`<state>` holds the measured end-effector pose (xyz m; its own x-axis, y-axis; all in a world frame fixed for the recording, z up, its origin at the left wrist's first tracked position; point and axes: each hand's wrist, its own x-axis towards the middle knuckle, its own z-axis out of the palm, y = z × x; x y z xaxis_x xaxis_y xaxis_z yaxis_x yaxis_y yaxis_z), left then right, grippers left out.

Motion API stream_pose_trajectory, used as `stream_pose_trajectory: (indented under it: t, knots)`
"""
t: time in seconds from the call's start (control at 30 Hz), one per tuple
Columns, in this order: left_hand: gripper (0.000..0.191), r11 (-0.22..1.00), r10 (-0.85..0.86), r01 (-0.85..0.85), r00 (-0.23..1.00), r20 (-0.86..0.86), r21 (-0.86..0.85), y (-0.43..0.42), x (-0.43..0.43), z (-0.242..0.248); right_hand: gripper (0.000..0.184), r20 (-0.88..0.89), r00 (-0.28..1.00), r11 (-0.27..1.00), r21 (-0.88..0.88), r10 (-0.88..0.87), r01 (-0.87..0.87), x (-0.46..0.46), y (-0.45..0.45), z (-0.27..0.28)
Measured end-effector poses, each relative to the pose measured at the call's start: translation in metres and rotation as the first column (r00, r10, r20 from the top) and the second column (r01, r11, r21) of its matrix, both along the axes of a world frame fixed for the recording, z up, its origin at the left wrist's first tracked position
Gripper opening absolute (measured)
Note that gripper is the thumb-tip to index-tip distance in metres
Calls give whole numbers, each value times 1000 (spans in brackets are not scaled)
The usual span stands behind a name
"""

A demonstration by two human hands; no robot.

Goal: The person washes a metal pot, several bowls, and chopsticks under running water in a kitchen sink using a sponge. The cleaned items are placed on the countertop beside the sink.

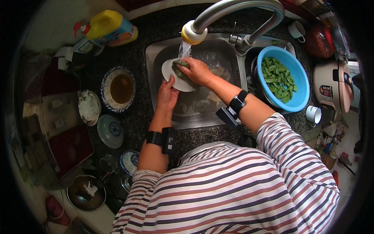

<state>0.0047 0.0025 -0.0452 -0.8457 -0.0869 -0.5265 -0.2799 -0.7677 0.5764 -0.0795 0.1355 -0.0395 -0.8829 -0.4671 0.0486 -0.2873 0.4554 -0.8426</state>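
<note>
Over the basin of a stainless steel sink (201, 118), my left hand (168, 95) grips the lower edge of a white plate (168, 70), its thumb lying on the plate's face. My right hand (197, 70) presses a dark green scouring cloth or pad (179, 70) against the plate. From the yellow and white tip of the metal faucet (194, 32), water (184, 49) runs down at the plate's upper edge. Cloudy water covers part of the basin, and what lies beneath it is hard to make out.
Right of the basin, a blue plastic bowl (302, 87) holds green pods or leaves. Beyond it stand a rice cooker (330, 84) and a white enamel mug (313, 114). At left are a bowl with brown liquid (121, 87), a soiled dish (89, 106), a pale plate (109, 131) and a yellow detergent bottle (111, 27).
</note>
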Motion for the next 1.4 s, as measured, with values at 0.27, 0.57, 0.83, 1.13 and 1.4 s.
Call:
stream_pose_trajectory:
  t: [0.27, 0.57, 0.83, 1.13, 1.4]
  knots:
    - [33, 999, -43, 45, 998, -45, 29, -22, 10, 2, 27, -105, 994, 969, 241, -27, 52, -24, 21, -20]
    - [28, 987, -24, 27, 1000, 18, -158, -10, -1, 2, 24, -68, 996, 984, -174, -52, 39, 12, 12, 11]
    - [26, 954, -182, 177, 983, 3, -240, 20, -3, 19, 25, -120, 988, 983, 149, -93, 111, -17, -18, 3]
    - [31, 994, 90, -84, 992, -93, 70, 19, -6, 24, 35, 801, 591, 787, -307, -89, 535, -40, 24, -40]
    - [33, 966, 170, -151, 983, -75, 210, 38, -24, 1, 24, -23, 966, 952, -178, -258, 250, 36, -20, -5]
